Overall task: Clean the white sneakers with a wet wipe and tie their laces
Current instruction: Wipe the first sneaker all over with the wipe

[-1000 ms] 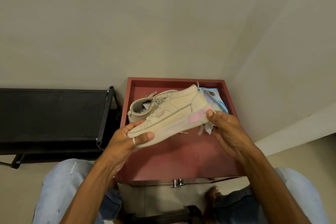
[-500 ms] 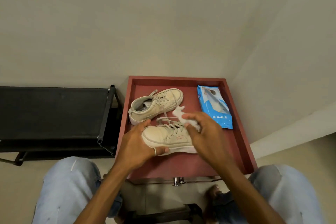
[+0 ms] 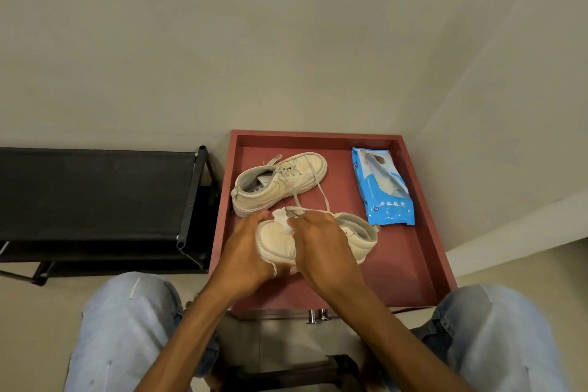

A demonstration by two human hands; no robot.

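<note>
On one red square tray (image 3: pixel 401 267), the nearer white leather sneaker (image 3: pixel 276 242) is gripped at its toe by the left hand (image 3: pixel 246 253); one crumpled white wet wipe (image 3: pixel 281 218) is pinched against its upper by the right hand (image 3: pixel 321 245). Farther back, the second white sneaker (image 3: pixel 280 181) and one blue wipe pack (image 3: pixel 381 189) are laid apart.

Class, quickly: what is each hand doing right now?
Left hand: grips the near sneaker at its toe.
Right hand: pinches the wet wipe against it.
</note>
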